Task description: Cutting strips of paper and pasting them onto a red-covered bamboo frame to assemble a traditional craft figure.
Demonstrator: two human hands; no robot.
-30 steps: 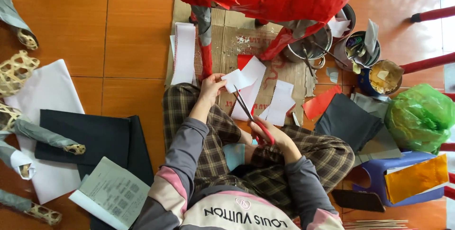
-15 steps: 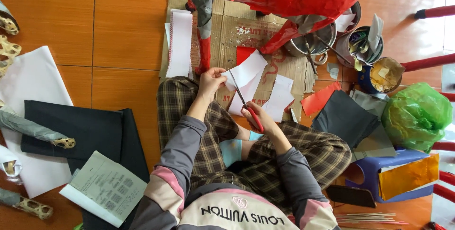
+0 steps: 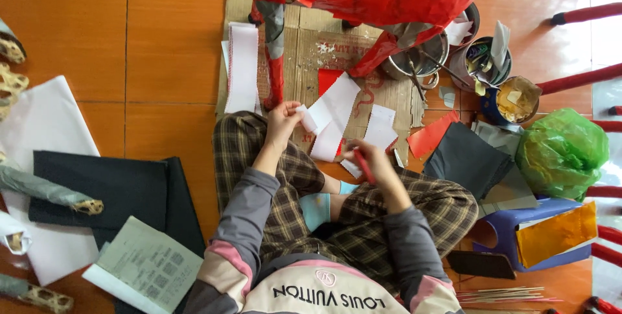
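White paper strip (image 3: 334, 116) is pinched in the left hand (image 3: 283, 120) above the cardboard sheet (image 3: 317, 48) on the floor, the right hand (image 3: 369, 158) is closed around red-handled scissors (image 3: 364, 166), and with other cut pieces (image 3: 379, 127) lying beside, cutting looks partly done.

I see my left hand (image 3: 284, 118) has lifted the white paper sheet (image 3: 332, 114) higher and turned it, so it now hangs as a long strip. My right hand (image 3: 374, 162) has drawn the red-handled scissors (image 3: 363, 165) back from the sheet and lowered them.
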